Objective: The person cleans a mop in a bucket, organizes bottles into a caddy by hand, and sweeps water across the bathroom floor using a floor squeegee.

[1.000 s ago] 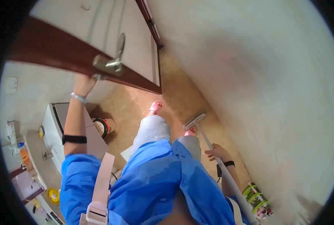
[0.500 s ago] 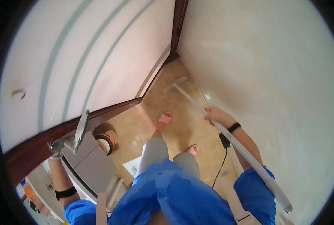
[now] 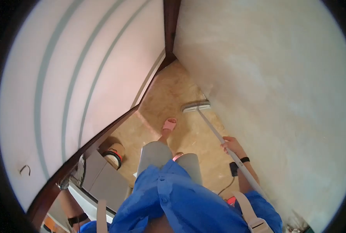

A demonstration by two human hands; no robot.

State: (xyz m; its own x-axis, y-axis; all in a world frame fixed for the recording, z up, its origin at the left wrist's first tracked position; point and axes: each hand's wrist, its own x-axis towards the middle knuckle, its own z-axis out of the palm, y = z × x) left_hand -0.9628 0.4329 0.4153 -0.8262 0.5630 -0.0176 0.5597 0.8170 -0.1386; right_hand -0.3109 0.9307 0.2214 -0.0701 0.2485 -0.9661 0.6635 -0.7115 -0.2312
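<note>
My right hand point(image 3: 232, 146) is closed around the pale pole point(image 3: 215, 131), which runs from the lower right down to a wide brush head point(image 3: 196, 106) on the tan floor beside the wall. At the lower left, my left arm reaches up to the edge of the door point(image 3: 103, 77), near its metal handle point(image 3: 79, 171). The fingers of that hand are hidden behind the door edge and handle. The brush head lies ahead of my pink slippers point(image 3: 169, 124).
A bucket point(image 3: 115, 154) stands on the floor left of my legs, by a grey-fronted cabinet point(image 3: 105, 180). The pale wall point(image 3: 266, 85) rises on the right. A black device with a cord point(image 3: 234, 169) hangs near my right forearm.
The door has swung back toward the left, widening beside me. The brush head went forward along the floor, then came back nearer my feet. My left hand is now hidden.
</note>
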